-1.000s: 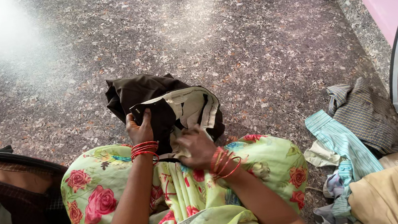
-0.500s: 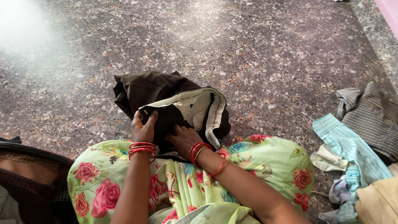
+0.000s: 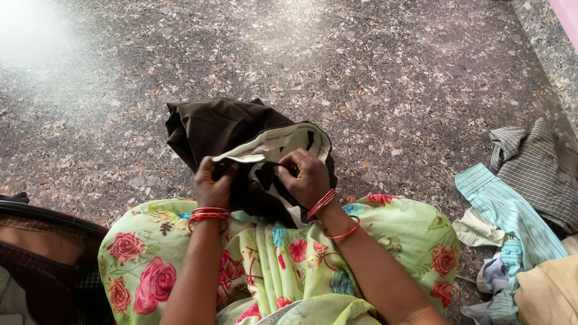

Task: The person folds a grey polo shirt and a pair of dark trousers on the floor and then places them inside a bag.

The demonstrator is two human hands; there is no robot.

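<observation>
Dark garment [image 3: 226, 130], fingertips [image 3: 288, 168] buried inside

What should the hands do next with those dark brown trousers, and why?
Probably pull the waistband flat and fold it over. Both the left hand and the right hand grip the pale-lined waist of the dark brown trousers, which lie bunched on the speckled floor in front of the flowered lap. The cloth is crumpled, so smoothing seems the likely first step.
</observation>
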